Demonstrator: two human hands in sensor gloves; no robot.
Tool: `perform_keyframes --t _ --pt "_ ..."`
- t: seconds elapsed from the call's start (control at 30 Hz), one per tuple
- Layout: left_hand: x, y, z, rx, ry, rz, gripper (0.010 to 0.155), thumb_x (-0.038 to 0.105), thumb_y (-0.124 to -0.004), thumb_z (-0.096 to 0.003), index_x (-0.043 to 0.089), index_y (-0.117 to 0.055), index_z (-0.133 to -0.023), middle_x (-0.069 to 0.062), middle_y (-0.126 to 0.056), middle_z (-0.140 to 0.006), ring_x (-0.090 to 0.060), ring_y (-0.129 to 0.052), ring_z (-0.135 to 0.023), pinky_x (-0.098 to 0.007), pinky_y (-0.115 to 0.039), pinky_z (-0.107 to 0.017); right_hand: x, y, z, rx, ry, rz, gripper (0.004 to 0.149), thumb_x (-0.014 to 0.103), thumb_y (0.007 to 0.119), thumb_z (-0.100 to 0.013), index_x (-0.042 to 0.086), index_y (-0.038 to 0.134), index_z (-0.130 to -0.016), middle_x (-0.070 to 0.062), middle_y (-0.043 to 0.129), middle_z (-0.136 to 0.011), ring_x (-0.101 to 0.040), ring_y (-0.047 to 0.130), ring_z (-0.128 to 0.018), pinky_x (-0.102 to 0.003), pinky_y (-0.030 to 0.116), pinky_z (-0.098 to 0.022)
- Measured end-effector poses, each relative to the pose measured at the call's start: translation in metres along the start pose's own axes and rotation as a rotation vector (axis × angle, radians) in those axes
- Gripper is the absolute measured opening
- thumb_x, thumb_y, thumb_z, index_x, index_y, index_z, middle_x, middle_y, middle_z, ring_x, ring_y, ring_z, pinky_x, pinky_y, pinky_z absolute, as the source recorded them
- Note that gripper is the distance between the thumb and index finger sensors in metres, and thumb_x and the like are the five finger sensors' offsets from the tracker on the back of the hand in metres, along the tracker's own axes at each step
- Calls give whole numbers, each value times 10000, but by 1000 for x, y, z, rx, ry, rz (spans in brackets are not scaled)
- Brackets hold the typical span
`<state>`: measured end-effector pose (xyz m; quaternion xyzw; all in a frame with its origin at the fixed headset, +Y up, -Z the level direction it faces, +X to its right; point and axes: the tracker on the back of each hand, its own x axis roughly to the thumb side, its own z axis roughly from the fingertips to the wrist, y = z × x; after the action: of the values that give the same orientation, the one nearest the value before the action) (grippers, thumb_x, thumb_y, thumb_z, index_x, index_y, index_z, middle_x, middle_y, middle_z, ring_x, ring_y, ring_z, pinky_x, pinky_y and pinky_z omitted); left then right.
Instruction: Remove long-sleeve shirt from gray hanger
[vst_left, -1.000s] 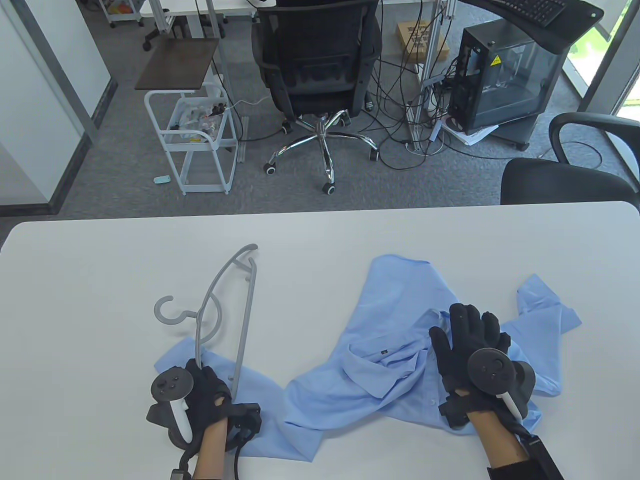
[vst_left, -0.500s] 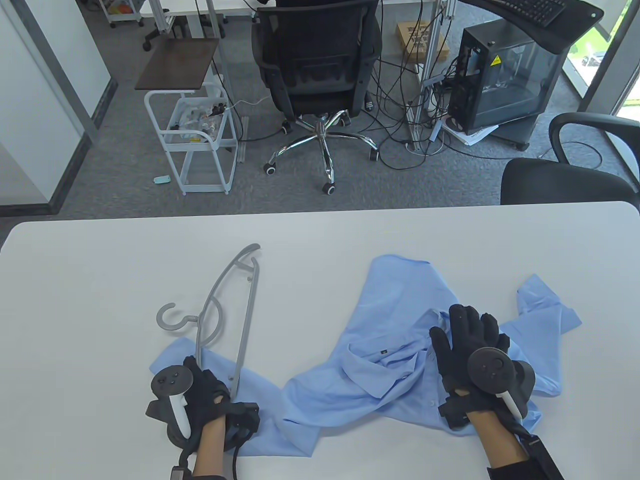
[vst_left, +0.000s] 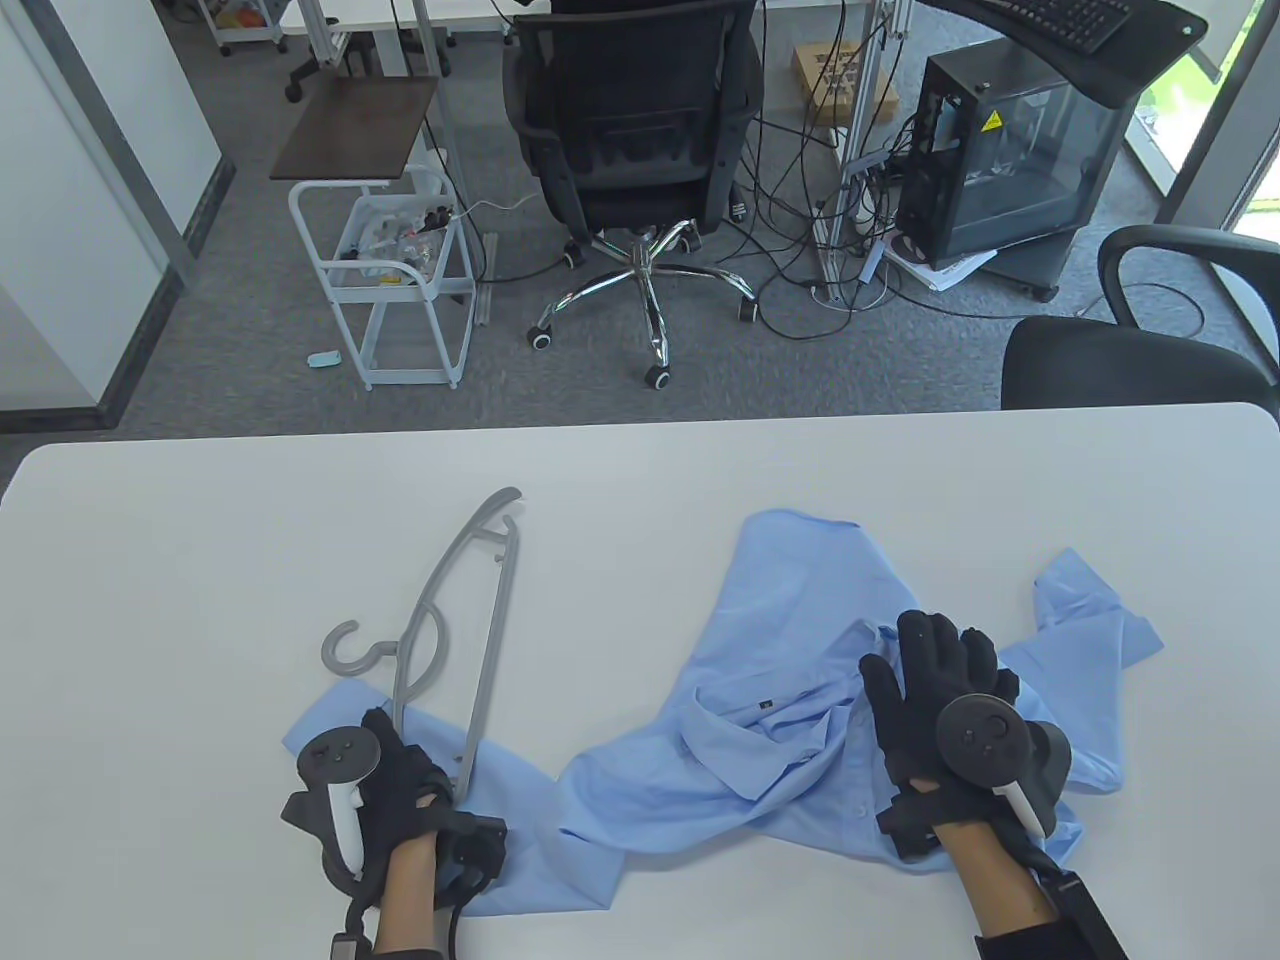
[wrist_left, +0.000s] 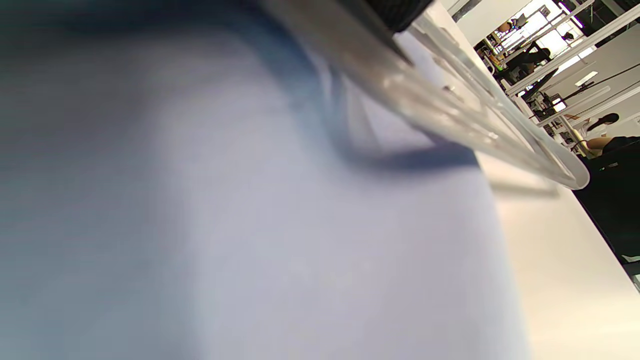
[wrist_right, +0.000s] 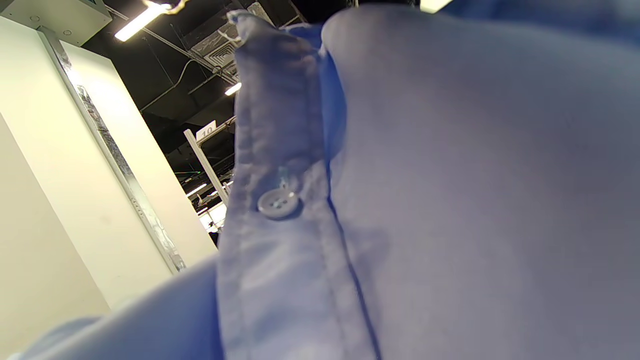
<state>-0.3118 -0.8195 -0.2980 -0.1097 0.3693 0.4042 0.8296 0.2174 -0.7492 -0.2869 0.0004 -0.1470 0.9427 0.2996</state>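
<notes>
A light blue long-sleeve shirt (vst_left: 790, 720) lies crumpled on the white table (vst_left: 200, 540), one sleeve (vst_left: 520, 830) stretched toward the left. The gray hanger (vst_left: 470, 620) lies outside the shirt body, its near end over that sleeve. My left hand (vst_left: 400, 780) grips the hanger's near end, on top of the sleeve. My right hand (vst_left: 935, 690) rests flat with fingers spread on the shirt body. The left wrist view shows the hanger (wrist_left: 450, 115) above blue cloth (wrist_left: 250, 225). The right wrist view shows only shirt cloth and a button (wrist_right: 278, 204).
The table's far half is bare white surface. Behind the table stand a black office chair (vst_left: 630, 130), a white wire cart (vst_left: 400, 270), a computer case (vst_left: 1010, 150) and another black chair (vst_left: 1130, 350) at the right.
My left hand has drawn back toward the near left, pulling the hanger and the sleeve with it. The right hand stays flat on the shirt.
</notes>
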Motion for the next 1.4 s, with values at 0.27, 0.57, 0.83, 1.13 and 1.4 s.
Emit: perform_keyframes --t 0.27,0.57,0.83,1.13,1.4 --pt "0 6 5 47 -39 6 621 382 -661 -571 300 -435 -1144 -41 -40 -1197 -339 -4 -1094 -551 -41 -751 0 0 -1 2 2 0 756 567 563 -641 27 459 -1160 -364 435 -1144 -730 269 -983 -865 167 -543" --pt "13 18 25 98 -213 45 719 522 -666 -555 273 -357 -1155 -128 -156 -1213 -469 -88 -1096 -622 -113 -755 0 -7 0 -20 3 -23 710 568 575 -642 84 522 -1158 -356 436 -1150 -729 273 -986 -866 167 -543" --pt "29 23 53 230 -440 -6 810 676 -674 -511 263 -409 -1155 -130 -324 -1226 -494 -252 -1122 -650 -198 -776 2 -8 0 -32 -8 -23 731 581 573 -639 85 482 -1169 -368 333 -1162 -719 269 -993 -861 193 -566" --pt "43 23 84 244 -664 -39 886 754 -656 -484 254 -386 -1164 -112 -420 -1222 -500 -382 -1125 -674 -323 -783 3 -8 1 -28 -29 -24 712 580 582 -636 126 482 -1176 -352 346 -1170 -704 292 -1010 -860 207 -586" --pt "53 6 110 159 -843 -75 916 765 -645 -481 251 -334 -1173 -116 -392 -1230 -516 -376 -1126 -677 -367 -785 9 -6 2 -16 -58 -25 727 594 586 -633 157 429 -1191 -334 356 -1180 -692 326 -1027 -857 233 -607"
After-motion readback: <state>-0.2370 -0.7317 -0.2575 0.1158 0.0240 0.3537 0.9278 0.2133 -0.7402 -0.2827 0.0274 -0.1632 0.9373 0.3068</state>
